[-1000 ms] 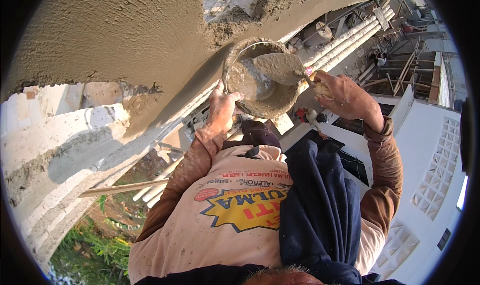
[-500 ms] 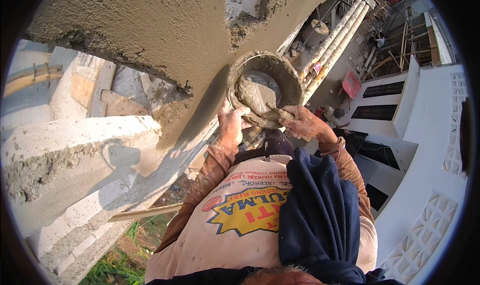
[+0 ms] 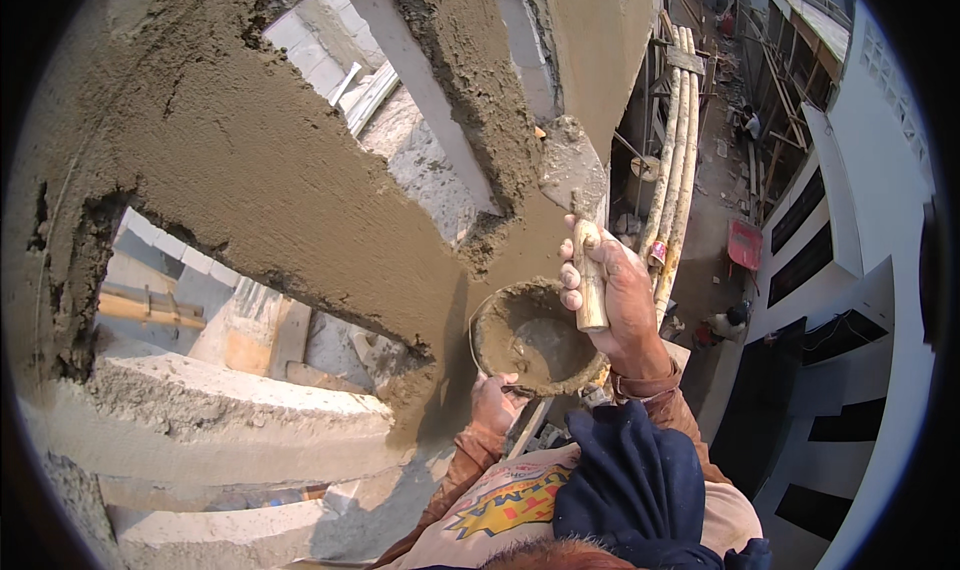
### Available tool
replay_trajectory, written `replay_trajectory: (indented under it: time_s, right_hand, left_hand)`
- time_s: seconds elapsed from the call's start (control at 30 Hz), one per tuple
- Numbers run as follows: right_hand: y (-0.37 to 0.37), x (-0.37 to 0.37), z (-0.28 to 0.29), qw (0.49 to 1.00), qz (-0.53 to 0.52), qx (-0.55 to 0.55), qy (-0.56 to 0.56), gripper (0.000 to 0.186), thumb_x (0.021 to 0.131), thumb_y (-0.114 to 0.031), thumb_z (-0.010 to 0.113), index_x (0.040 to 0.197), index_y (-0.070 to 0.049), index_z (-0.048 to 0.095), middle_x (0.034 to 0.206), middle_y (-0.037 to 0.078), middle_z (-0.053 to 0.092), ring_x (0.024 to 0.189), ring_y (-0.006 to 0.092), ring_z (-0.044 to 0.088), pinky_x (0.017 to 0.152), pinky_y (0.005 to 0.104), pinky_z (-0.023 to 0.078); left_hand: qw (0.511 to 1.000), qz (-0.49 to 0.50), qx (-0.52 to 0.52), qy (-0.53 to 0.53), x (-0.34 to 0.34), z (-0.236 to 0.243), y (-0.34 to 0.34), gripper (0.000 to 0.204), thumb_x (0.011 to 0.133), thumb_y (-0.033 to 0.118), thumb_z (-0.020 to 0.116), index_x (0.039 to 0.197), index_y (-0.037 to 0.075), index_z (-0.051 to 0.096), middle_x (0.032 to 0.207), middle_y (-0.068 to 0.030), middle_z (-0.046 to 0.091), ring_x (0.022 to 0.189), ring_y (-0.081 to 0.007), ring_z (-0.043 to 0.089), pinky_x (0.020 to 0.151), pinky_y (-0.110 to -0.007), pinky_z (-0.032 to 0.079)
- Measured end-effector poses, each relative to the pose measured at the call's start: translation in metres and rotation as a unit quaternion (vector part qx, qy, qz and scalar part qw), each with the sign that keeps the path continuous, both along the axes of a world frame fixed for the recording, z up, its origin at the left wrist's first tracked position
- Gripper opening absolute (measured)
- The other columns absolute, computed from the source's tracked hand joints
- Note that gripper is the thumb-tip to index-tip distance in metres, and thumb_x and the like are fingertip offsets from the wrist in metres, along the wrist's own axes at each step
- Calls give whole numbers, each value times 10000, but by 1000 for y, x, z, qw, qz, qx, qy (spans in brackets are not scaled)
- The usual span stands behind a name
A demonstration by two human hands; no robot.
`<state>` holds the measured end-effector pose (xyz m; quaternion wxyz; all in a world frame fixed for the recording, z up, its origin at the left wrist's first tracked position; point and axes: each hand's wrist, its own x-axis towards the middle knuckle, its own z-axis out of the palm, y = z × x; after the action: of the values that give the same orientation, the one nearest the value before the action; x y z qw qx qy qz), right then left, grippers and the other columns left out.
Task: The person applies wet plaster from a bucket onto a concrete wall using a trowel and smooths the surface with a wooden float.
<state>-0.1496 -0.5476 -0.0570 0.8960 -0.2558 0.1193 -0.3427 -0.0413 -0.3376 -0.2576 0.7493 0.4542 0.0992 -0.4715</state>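
Observation:
My right hand [image 3: 622, 285] is closed around the wooden handle of a trowel [image 3: 572, 175]. The mortar-smeared blade points away from me, at the edge of the plastered wall [image 3: 290, 190]; whether it touches the wall I cannot tell. Lower down, my left hand [image 3: 494, 402] grips the near rim of a round bucket [image 3: 497, 362] coated with grey mortar. Some wet mortar lies inside the bucket, and a thin wire handle runs along its left side. My right hand and the trowel handle hide part of the bucket's right rim.
Rough-edged openings [image 3: 415, 185] break the wall on the left. Bamboo poles [image 3: 672, 170] stand to the right, beside a drop to a narrow alley. Down there are a red wheelbarrow [image 3: 744, 244] and people. A white building [image 3: 850, 300] lines the far right.
The trowel has come out of the bucket and moved up and away to the wall in my right hand. My left hand still holds the bucket, and the view has shifted.

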Motion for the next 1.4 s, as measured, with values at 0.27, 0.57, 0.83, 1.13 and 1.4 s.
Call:
replay_trajectory:
  time_s: [0.27,0.57,0.83,1.13,1.4]
  right_hand:
    - [-68,144,49,785,-544,-213,206,572,1000,-99,601,1504,50,376,1083,124,646,714,110,604,573,260,524]
    - [20,72,4,974,-4,-215,75,592,962,-153,632,1450,109,422,1241,231,646,1025,313,658,926,403,514]
    - [-24,-65,-176,644,261,-619,366,435,886,-283,643,1107,91,632,865,258,692,770,381,701,730,433,574]
    - [9,-61,-254,837,443,-193,257,267,992,-290,658,997,-22,668,751,43,661,588,142,647,486,293,526]
    - [18,-56,-118,933,309,41,182,358,989,-162,416,1282,-3,546,841,79,582,517,127,515,410,259,438]
  left_hand:
    - [954,-55,-27,-294,22,-82,18,548,851,-42,570,1348,156,453,1138,-174,626,925,-358,698,785,-516,626]
    - [992,48,114,-30,10,-12,9,608,837,-79,537,1369,192,425,1252,-188,593,925,-385,696,770,-570,607]
    - [990,-28,76,-112,-2,0,-16,673,810,-83,553,1436,128,431,1226,-178,613,955,-333,722,768,-473,658]
    - [978,-50,129,-157,-21,7,-29,647,806,-43,597,1421,59,421,1008,-115,633,736,-228,680,614,-365,626]
    - [999,-7,39,1,19,-5,-17,568,857,-56,527,1389,123,440,1210,-208,613,1031,-381,691,888,-565,602]
